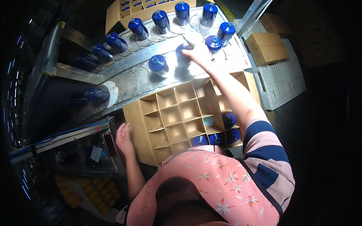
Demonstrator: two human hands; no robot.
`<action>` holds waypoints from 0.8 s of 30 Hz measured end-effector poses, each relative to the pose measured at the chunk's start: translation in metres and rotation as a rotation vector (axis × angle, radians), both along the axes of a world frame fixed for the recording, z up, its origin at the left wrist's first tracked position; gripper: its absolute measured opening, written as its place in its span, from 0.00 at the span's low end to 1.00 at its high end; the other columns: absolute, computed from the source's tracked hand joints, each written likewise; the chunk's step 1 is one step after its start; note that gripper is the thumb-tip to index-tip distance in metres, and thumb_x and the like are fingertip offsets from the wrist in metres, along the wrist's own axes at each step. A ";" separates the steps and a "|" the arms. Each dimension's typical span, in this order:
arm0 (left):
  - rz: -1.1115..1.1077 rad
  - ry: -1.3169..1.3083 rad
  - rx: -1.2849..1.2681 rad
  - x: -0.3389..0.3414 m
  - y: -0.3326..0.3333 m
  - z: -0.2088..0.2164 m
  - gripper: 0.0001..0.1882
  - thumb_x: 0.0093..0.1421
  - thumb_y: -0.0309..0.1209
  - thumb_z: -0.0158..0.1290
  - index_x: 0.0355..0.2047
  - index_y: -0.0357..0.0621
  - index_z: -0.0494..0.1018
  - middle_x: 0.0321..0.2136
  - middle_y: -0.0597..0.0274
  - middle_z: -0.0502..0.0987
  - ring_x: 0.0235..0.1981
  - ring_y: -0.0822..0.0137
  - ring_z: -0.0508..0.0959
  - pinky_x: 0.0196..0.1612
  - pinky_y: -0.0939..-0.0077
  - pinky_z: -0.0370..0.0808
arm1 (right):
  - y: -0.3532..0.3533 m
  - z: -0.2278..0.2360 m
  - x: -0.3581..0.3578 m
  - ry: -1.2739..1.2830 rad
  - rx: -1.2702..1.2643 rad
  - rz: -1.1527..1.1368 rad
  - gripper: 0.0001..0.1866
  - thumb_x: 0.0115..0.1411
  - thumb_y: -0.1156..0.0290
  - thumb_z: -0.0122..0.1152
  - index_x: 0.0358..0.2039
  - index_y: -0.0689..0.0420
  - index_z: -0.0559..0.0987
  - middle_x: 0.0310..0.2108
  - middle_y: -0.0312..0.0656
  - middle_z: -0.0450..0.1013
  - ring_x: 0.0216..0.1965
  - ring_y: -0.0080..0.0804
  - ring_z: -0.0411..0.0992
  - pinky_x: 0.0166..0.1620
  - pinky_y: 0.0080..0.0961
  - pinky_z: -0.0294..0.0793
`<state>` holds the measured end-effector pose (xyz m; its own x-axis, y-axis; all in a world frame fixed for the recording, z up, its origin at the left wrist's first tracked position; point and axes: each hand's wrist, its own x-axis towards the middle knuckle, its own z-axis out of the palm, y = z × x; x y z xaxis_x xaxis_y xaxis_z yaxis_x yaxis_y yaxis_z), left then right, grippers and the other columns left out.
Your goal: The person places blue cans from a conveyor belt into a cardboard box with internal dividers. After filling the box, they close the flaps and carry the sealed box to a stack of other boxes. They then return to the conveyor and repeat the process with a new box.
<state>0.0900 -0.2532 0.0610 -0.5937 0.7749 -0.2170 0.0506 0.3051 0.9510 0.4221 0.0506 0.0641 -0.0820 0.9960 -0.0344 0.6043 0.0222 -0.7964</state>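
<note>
My right hand (194, 54) reaches over the lit metal line and grips a blue glass bottle (181, 55) near its top. Part of that bottle is hidden by my fingers and by glare. Beside it stand another blue bottle (158, 64) to the left and one (213, 44) to the right. My left hand (123, 136) is at the left flap of a divided cardboard box (140, 124), fingers stretched out and holding nothing. Several blue bottles (217, 139) sit in the box's cells at the near right; many other cells show bare cardboard.
Along the far side of the line stands a curved row of blue bottles (161, 22). A second divided box (113, 17) with bottles is behind it. On the right, a closed carton (268, 48) rests on a grey grated platform (290, 84). A metal post (253, 17) rises at the right corner.
</note>
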 end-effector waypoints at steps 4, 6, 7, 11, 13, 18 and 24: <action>0.038 -0.072 -0.015 0.010 -0.031 -0.003 0.14 0.64 0.22 0.48 0.49 0.28 0.68 0.46 0.47 0.77 0.48 0.65 0.77 0.51 0.76 0.73 | 0.010 -0.030 -0.009 -0.075 -0.101 -0.064 0.29 0.49 0.51 0.63 0.45 0.61 0.79 0.29 0.50 0.78 0.32 0.41 0.78 0.40 0.32 0.76; -0.045 -0.083 -0.027 0.029 -0.025 -0.011 0.13 0.63 0.21 0.49 0.48 0.28 0.69 0.44 0.48 0.78 0.47 0.66 0.78 0.51 0.76 0.73 | 0.005 -0.042 0.002 -0.002 -0.057 -0.117 0.29 0.52 0.50 0.62 0.45 0.60 0.79 0.29 0.49 0.78 0.32 0.39 0.78 0.41 0.31 0.75; -0.125 -0.096 -0.030 0.043 -0.018 -0.016 0.13 0.63 0.21 0.50 0.48 0.29 0.70 0.43 0.49 0.79 0.47 0.66 0.78 0.50 0.77 0.73 | 0.001 -0.045 0.018 0.157 -0.081 -0.071 0.28 0.55 0.49 0.60 0.47 0.60 0.79 0.28 0.47 0.77 0.31 0.36 0.76 0.39 0.30 0.74; -0.527 -0.204 0.001 0.118 0.018 -0.032 0.13 0.60 0.21 0.54 0.46 0.35 0.74 0.43 0.56 0.80 0.46 0.69 0.78 0.48 0.79 0.74 | -0.051 -0.058 0.102 0.387 -0.169 -0.113 0.17 0.62 0.62 0.56 0.46 0.59 0.80 0.22 0.34 0.74 0.25 0.20 0.71 0.31 0.21 0.70; -0.841 -0.063 -0.021 0.156 0.028 -0.038 0.12 0.58 0.24 0.56 0.44 0.44 0.77 0.40 0.60 0.80 0.43 0.66 0.79 0.45 0.76 0.74 | -0.108 -0.062 0.162 0.347 -0.292 -0.149 0.14 0.63 0.65 0.56 0.45 0.57 0.80 0.22 0.32 0.74 0.25 0.18 0.70 0.30 0.19 0.69; -1.720 0.417 -0.029 0.192 0.031 -0.047 0.16 0.51 0.31 0.62 0.42 0.57 0.80 0.43 0.73 0.80 0.45 0.65 0.74 0.54 0.67 0.66 | -0.253 -0.075 0.235 0.188 -0.529 -0.169 0.11 0.62 0.66 0.58 0.43 0.54 0.81 0.26 0.34 0.76 0.25 0.17 0.71 0.30 0.18 0.71; -1.804 0.490 0.251 0.169 0.022 -0.056 0.22 0.48 0.29 0.63 0.45 0.57 0.78 0.45 0.74 0.79 0.54 0.66 0.71 0.63 0.53 0.55 | -0.323 -0.086 0.223 0.222 -0.320 -0.248 0.15 0.61 0.68 0.60 0.49 0.53 0.79 0.29 0.35 0.77 0.26 0.18 0.72 0.29 0.20 0.71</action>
<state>0.2588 -0.2315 0.0051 0.8926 0.4392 -0.1016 0.3531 -0.5411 0.7632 0.6454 -0.2725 -0.0216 0.1173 0.9286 -0.3521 0.3742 -0.3698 -0.8504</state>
